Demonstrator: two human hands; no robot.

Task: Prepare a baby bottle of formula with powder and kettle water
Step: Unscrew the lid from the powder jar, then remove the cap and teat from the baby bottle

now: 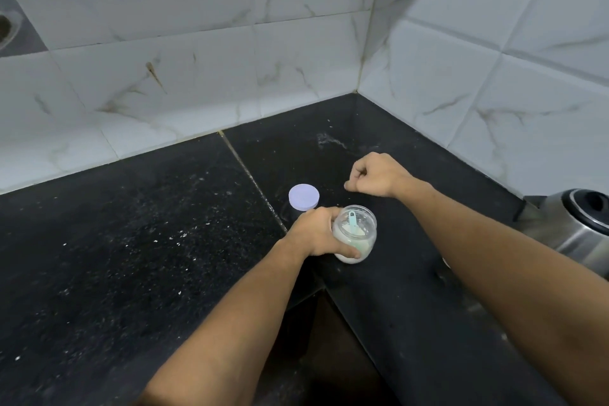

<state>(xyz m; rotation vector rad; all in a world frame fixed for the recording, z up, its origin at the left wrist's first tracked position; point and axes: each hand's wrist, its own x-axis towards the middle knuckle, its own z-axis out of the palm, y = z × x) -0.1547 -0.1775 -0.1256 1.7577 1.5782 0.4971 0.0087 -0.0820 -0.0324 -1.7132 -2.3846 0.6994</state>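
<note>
A clear plastic jar (357, 234) of white formula powder stands uncapped on the black counter (131, 257), with a teal scoop (353, 222) lying in the powder. My left hand (316, 234) is wrapped around the jar's left side. The jar's lilac lid (304, 196) lies flat on the counter just behind my left hand. My right hand (375, 176) hovers over the counter behind the jar, fingers curled into a loose fist, nothing visible in it. A steel kettle (573, 227) sits at the right edge, partly cut off. No baby bottle is in view.
White marble-look tiled walls (197, 76) meet in a corner behind the counter. The counter is L-shaped, with a dark gap (329, 356) below its inner corner. White powder specks are scattered on the counter. A round fitting (5, 28) shows at the far left.
</note>
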